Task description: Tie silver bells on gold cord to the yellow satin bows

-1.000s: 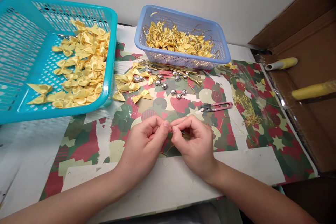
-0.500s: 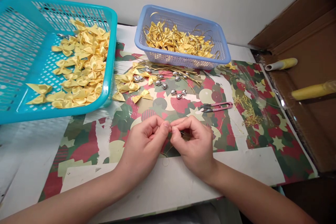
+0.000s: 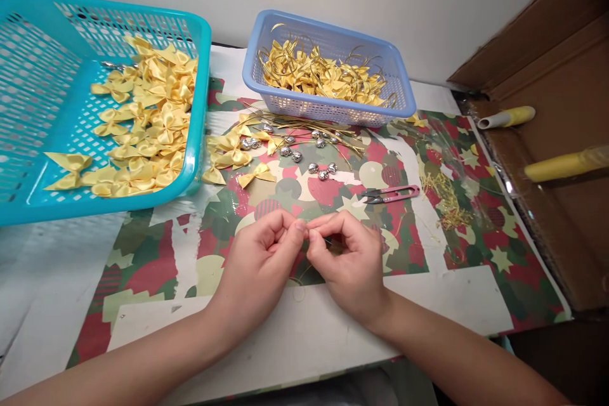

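My left hand and my right hand meet over the patterned table covering, fingertips touching. Both are closed in a pinch. A thin gold cord curls out beneath them; its upper part is hidden by the fingers. Beyond my hands lie several silver jingle bells, a bundle of gold cords and some yellow ribbon bows. Pink-handled thread snips rest beyond my right hand.
At the left stands a turquoise basket with many yellow bows. A blue basket of bows with gold cords is at the back. Gold cord scraps lie at the right, near cardboard and two yellow-wrapped tubes.
The view has shifted very slightly. Both hands keep the same pinch at nearly the same spot, and the things on the table have not moved.
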Motion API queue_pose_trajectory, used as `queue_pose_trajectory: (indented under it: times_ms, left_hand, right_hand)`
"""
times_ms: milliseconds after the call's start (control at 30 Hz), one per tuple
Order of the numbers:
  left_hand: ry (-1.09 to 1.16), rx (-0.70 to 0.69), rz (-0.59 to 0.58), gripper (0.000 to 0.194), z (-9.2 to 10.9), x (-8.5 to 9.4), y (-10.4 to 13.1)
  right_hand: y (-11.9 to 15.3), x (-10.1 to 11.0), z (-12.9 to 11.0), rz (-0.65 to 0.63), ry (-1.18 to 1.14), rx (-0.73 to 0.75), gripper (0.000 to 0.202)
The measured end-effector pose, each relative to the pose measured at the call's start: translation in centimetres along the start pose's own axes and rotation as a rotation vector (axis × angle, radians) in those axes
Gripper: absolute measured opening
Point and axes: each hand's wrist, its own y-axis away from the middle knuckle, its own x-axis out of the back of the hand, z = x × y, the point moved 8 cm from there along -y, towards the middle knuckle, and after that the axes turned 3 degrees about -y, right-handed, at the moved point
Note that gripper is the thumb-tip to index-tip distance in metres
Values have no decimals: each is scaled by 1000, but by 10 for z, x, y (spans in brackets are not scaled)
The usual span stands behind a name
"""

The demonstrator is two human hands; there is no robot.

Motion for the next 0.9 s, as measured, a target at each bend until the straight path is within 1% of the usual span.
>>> queue_pose_trajectory:
  times_ms: [167,400,900]
  left_hand:
    - [-12,-18,18,38,4,2,0]
    - [-11,-11,8,37,4,1,0]
    - [-11,-1,15,37,3,0,0]
  right_hand:
    - [0,0,3,3,-26,-31,13]
    - [1,0,3,4,-24,-41,14]
    - [1,0,-2,13,26,8,13]
